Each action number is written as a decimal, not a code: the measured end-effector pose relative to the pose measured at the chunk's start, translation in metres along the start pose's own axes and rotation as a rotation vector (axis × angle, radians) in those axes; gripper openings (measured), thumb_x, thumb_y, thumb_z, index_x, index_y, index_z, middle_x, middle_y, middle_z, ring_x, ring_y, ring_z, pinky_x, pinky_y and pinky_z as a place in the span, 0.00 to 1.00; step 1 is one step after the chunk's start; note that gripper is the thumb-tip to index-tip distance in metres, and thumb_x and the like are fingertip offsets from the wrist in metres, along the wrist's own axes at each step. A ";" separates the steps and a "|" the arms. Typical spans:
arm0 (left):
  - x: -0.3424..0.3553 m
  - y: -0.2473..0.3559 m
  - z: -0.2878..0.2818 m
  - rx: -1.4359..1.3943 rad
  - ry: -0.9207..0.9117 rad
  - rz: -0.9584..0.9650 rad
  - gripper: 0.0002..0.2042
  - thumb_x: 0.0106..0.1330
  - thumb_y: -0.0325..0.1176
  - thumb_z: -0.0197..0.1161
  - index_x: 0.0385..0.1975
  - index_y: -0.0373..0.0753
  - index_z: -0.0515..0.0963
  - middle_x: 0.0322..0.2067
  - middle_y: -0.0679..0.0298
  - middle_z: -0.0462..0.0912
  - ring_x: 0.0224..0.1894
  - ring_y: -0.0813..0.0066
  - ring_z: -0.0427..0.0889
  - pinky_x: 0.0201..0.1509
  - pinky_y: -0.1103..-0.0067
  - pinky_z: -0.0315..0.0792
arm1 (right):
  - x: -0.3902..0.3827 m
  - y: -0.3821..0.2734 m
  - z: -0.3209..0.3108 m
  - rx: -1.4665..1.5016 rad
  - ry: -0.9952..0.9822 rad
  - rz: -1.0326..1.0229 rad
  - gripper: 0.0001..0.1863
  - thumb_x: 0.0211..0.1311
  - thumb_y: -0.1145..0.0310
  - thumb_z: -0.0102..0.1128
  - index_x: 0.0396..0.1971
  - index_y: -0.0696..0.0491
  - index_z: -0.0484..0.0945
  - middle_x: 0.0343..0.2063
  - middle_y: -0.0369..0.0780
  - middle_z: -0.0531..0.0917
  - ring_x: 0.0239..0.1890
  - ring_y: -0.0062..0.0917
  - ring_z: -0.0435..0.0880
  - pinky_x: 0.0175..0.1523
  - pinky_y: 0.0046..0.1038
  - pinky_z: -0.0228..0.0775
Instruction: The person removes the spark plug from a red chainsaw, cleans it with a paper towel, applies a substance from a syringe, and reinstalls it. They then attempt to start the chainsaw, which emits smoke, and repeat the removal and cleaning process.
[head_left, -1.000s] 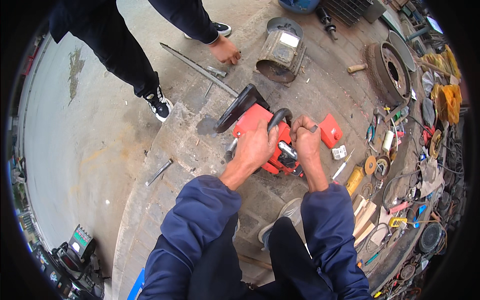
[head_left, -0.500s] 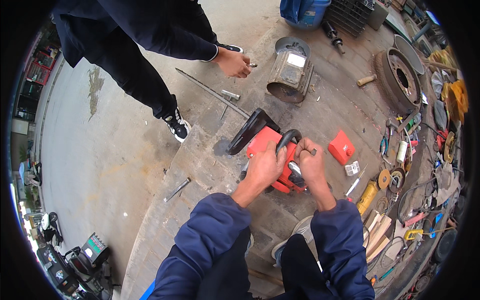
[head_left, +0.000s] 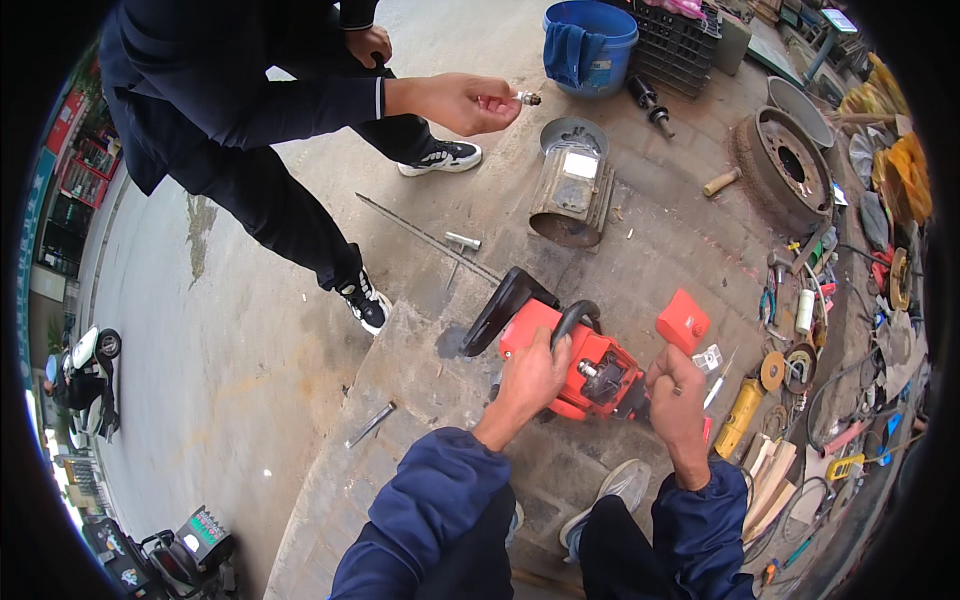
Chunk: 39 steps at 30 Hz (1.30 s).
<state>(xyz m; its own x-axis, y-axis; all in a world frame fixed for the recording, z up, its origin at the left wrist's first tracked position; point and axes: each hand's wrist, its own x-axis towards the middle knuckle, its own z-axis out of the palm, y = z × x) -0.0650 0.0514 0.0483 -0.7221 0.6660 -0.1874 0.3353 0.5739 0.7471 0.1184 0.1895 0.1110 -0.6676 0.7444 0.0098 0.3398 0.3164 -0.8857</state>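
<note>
A red chainsaw [head_left: 528, 330] lies on the paving, its long bar [head_left: 425, 235] pointing up and left. My left hand [head_left: 530, 380] is wrapped round its black front handle [head_left: 577, 318]. The top of the engine is uncovered, and a spark plug [head_left: 588, 369] shows in the opening. My right hand [head_left: 680, 395] is closed just right of the saw's rear end; what it holds, if anything, is hidden. A red cover [head_left: 683, 320] lies beyond it, beside a small whitish part [head_left: 707, 359]. A co-worker's hand [head_left: 470, 103] pinches a spark plug [head_left: 528, 98] at the upper left.
A T-shaped wrench [head_left: 462, 242] lies by the bar and a metal tube [head_left: 371, 424] to my left. Beyond the saw stand a motor housing [head_left: 572, 190] and a blue bucket [head_left: 610, 50]. A wheel rim [head_left: 785, 160], yellow grinder [head_left: 738, 418] and scattered tools fill the right side.
My right hand has moved off the saw to the right and nearer me, uncovering the engine opening. The co-worker's hand has risen with the spark plug. My left hand stays on the handle.
</note>
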 end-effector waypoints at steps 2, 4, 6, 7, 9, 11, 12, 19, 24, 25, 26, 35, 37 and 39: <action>0.001 0.000 0.000 -0.010 -0.013 0.015 0.19 0.81 0.46 0.56 0.40 0.32 0.73 0.22 0.37 0.82 0.30 0.31 0.85 0.35 0.46 0.77 | -0.027 0.034 -0.017 -0.081 0.025 0.127 0.08 0.52 0.84 0.44 0.26 0.62 0.74 0.21 0.47 0.80 0.25 0.32 0.81 0.34 0.34 0.72; 0.001 -0.001 0.001 0.013 0.007 0.041 0.19 0.81 0.46 0.56 0.41 0.32 0.73 0.22 0.37 0.83 0.29 0.31 0.85 0.35 0.45 0.77 | -0.062 0.080 -0.023 -0.203 0.037 0.336 0.07 0.54 0.84 0.45 0.27 0.62 0.74 0.23 0.49 0.82 0.28 0.34 0.84 0.37 0.35 0.74; 0.000 -0.004 0.003 0.039 0.052 0.083 0.18 0.80 0.46 0.58 0.41 0.34 0.73 0.22 0.37 0.82 0.29 0.30 0.85 0.35 0.45 0.77 | -0.099 0.132 -0.021 -0.276 0.070 0.421 0.06 0.57 0.82 0.48 0.28 0.62 0.75 0.26 0.52 0.84 0.32 0.42 0.86 0.40 0.40 0.75; 0.000 -0.005 0.005 0.057 0.038 0.041 0.18 0.80 0.46 0.58 0.41 0.34 0.73 0.22 0.37 0.82 0.29 0.30 0.84 0.34 0.46 0.77 | -0.128 0.155 -0.018 -0.330 0.062 0.598 0.05 0.59 0.82 0.50 0.28 0.62 0.76 0.28 0.54 0.85 0.35 0.46 0.88 0.42 0.42 0.76; -0.001 -0.008 0.007 0.015 0.060 0.061 0.17 0.81 0.45 0.58 0.39 0.34 0.74 0.22 0.40 0.82 0.29 0.32 0.84 0.32 0.48 0.75 | -0.167 0.203 -0.016 -0.461 0.080 0.716 0.04 0.63 0.78 0.56 0.31 0.62 0.78 0.31 0.57 0.87 0.40 0.57 0.87 0.46 0.49 0.76; -0.003 -0.008 0.007 0.016 0.058 0.034 0.19 0.82 0.47 0.57 0.39 0.34 0.74 0.22 0.42 0.81 0.28 0.34 0.84 0.31 0.51 0.73 | -0.201 0.238 -0.013 -0.488 0.100 0.739 0.07 0.62 0.76 0.59 0.37 0.63 0.79 0.33 0.60 0.86 0.41 0.61 0.85 0.49 0.52 0.75; -0.003 -0.007 0.007 0.040 0.031 -0.001 0.19 0.82 0.47 0.56 0.39 0.35 0.74 0.22 0.42 0.81 0.28 0.35 0.84 0.31 0.52 0.73 | -0.214 0.250 -0.012 -0.494 0.065 0.768 0.08 0.62 0.76 0.60 0.39 0.63 0.79 0.35 0.60 0.85 0.43 0.61 0.84 0.50 0.51 0.75; -0.003 0.002 0.002 0.035 0.042 0.024 0.20 0.83 0.49 0.55 0.40 0.34 0.74 0.22 0.44 0.80 0.27 0.38 0.83 0.31 0.56 0.73 | -0.187 0.202 -0.007 -0.460 0.183 0.466 0.14 0.60 0.74 0.67 0.45 0.62 0.80 0.48 0.54 0.81 0.54 0.52 0.81 0.58 0.46 0.71; -0.005 0.000 0.001 0.022 0.042 0.035 0.20 0.84 0.49 0.55 0.40 0.34 0.75 0.21 0.45 0.80 0.25 0.41 0.83 0.30 0.58 0.73 | -0.101 0.106 0.007 -0.270 0.148 -0.002 0.21 0.55 0.69 0.76 0.47 0.59 0.81 0.47 0.49 0.80 0.52 0.45 0.80 0.59 0.44 0.69; -0.005 0.000 0.001 0.016 0.046 0.039 0.20 0.84 0.49 0.55 0.40 0.34 0.75 0.21 0.45 0.79 0.25 0.42 0.83 0.30 0.59 0.73 | -0.083 0.093 0.013 -0.287 0.134 -0.102 0.21 0.54 0.69 0.77 0.47 0.58 0.81 0.47 0.48 0.80 0.53 0.44 0.79 0.59 0.43 0.68; -0.005 0.000 0.001 0.019 0.034 0.010 0.20 0.83 0.49 0.55 0.41 0.34 0.75 0.21 0.45 0.80 0.26 0.41 0.84 0.30 0.58 0.73 | -0.069 0.082 0.019 -0.322 0.086 -0.163 0.22 0.53 0.68 0.78 0.48 0.58 0.82 0.47 0.47 0.80 0.53 0.44 0.79 0.60 0.43 0.67; -0.005 0.001 0.001 -0.006 0.034 0.018 0.17 0.82 0.46 0.56 0.43 0.34 0.75 0.24 0.39 0.83 0.31 0.32 0.85 0.33 0.50 0.75 | -0.028 0.068 0.046 -0.375 0.026 -0.238 0.21 0.50 0.69 0.78 0.44 0.58 0.80 0.50 0.48 0.79 0.56 0.46 0.76 0.60 0.46 0.65; -0.005 0.001 0.001 -0.010 0.029 0.011 0.17 0.82 0.45 0.56 0.44 0.35 0.75 0.24 0.39 0.83 0.32 0.32 0.85 0.34 0.49 0.75 | -0.029 0.071 0.047 -0.377 0.018 -0.245 0.21 0.51 0.70 0.77 0.44 0.58 0.80 0.50 0.49 0.79 0.55 0.46 0.76 0.59 0.48 0.66; -0.005 0.002 0.000 -0.012 0.023 0.003 0.16 0.82 0.45 0.57 0.44 0.35 0.75 0.25 0.38 0.83 0.32 0.32 0.85 0.34 0.49 0.75 | -0.029 0.072 0.049 -0.366 0.013 -0.232 0.21 0.51 0.70 0.77 0.44 0.58 0.80 0.50 0.49 0.79 0.55 0.46 0.76 0.58 0.48 0.66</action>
<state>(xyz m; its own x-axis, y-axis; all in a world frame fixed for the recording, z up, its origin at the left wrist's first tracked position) -0.0604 0.0493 0.0507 -0.7346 0.6567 -0.1706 0.3303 0.5657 0.7556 0.1299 0.1619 0.0245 -0.7466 0.6353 0.1972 0.3957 0.6624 -0.6361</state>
